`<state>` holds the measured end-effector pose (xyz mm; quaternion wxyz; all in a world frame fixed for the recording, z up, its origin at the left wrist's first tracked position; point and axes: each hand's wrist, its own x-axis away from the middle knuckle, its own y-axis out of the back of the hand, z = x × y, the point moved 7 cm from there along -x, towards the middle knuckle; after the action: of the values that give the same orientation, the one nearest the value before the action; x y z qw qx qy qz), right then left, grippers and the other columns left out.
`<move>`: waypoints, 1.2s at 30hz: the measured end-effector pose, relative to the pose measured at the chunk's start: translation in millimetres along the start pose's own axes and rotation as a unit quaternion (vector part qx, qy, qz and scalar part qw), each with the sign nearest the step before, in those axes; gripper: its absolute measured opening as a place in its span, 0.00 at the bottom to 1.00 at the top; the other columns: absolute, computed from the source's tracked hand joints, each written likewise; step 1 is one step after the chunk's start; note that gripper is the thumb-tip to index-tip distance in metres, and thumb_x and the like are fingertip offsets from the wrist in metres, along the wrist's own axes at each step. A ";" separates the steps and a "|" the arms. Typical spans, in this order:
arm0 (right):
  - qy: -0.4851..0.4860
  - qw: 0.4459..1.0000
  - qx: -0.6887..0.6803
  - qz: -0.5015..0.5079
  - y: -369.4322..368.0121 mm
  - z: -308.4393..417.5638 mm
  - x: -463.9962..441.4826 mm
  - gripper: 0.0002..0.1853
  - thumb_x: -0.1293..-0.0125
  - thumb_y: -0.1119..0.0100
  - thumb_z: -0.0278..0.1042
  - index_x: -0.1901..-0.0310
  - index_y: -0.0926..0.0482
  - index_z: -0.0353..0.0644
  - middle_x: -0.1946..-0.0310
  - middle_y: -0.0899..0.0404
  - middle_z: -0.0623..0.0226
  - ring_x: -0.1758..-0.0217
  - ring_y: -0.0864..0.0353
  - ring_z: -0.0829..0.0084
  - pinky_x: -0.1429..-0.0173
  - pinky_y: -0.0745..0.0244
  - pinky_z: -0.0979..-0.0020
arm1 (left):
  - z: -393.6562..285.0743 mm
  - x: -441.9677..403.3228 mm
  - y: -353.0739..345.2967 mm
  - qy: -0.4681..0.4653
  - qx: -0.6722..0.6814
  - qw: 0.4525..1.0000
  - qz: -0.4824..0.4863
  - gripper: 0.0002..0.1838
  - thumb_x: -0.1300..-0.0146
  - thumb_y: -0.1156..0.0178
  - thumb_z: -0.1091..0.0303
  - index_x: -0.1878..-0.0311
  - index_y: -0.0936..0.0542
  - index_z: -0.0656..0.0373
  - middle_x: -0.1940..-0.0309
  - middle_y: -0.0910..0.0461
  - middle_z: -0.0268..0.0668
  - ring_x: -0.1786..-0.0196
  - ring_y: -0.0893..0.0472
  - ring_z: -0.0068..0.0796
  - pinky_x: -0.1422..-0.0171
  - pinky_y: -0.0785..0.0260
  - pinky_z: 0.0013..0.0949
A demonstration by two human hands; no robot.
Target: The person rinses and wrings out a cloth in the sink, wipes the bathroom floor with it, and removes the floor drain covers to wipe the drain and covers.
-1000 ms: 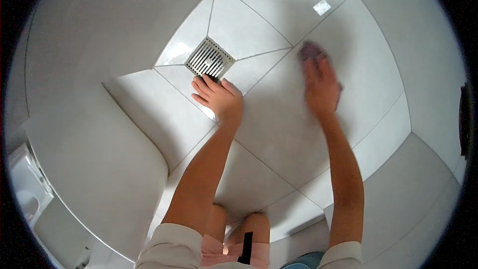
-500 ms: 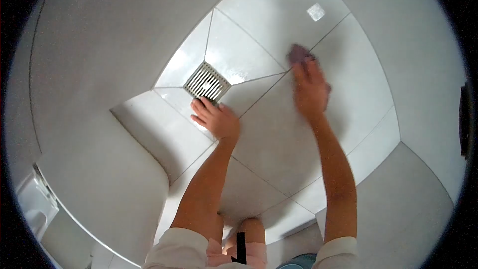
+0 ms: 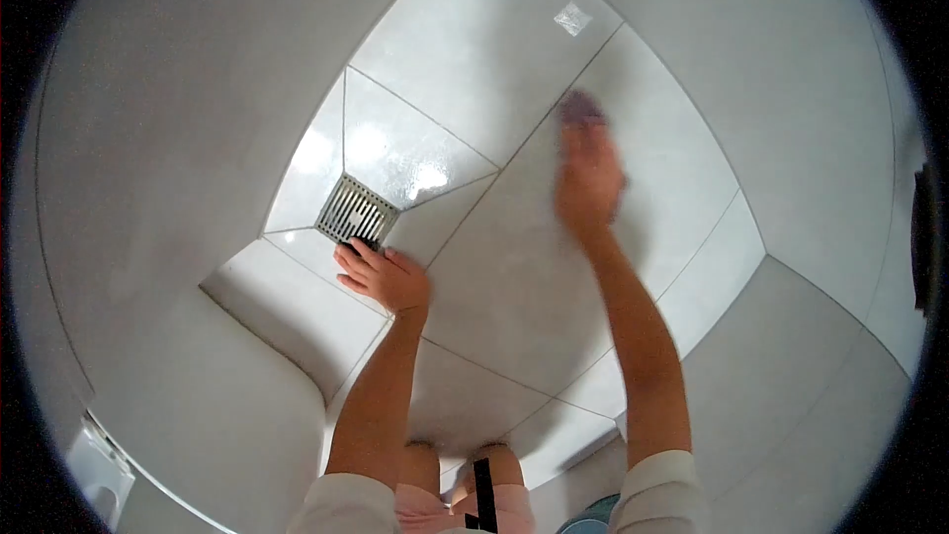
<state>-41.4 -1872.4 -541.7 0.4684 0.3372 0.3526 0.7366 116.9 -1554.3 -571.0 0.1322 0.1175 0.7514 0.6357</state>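
Observation:
My left hand (image 3: 384, 277) rests with fingers spread on the tiled floor, its fingertips at the near edge of a square slotted metal floor drain (image 3: 354, 212). Farther right, my right hand (image 3: 590, 178) presses down on a dark purplish cloth (image 3: 581, 107). The cloth sticks out beyond the fingertips and along the hand's edge; the rest is hidden under the palm. Motion blurs this hand and the cloth. Around them lie large pale floor tiles (image 3: 494, 277) with dark joints, shiny and wet-looking beside the drain.
Pale walls (image 3: 158, 138) rise around the floor, with a boxed-out corner (image 3: 257, 336) at left. A small shiny square patch (image 3: 572, 19) lies near the far end. A white fixture (image 3: 99, 465) is at lower left, a dark object (image 3: 921, 237) at the right edge.
The view has shifted, so the drain and my left hand appear lower and farther left. My right hand and the cloth have slid rightward over the tiles, off the joint line.

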 end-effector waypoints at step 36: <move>0.498 0.861 0.101 -0.017 -177.3 246.0 81.5 0.24 0.39 0.43 0.36 0.39 0.22 0.50 0.33 0.29 0.58 0.29 0.32 0.62 0.27 0.41 0.55 | 8.1 1.2 -13.7 -0.007 0.008 1.000 0.020 0.36 0.31 0.52 0.63 0.26 0.49 0.73 0.24 0.53 0.62 0.20 0.58 0.61 0.21 0.72 0.65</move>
<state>215.1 -1691.2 -547.4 0.2063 -0.0352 0.6171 0.7585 118.5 -1548.7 -585.8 0.1241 0.1377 0.7531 0.6313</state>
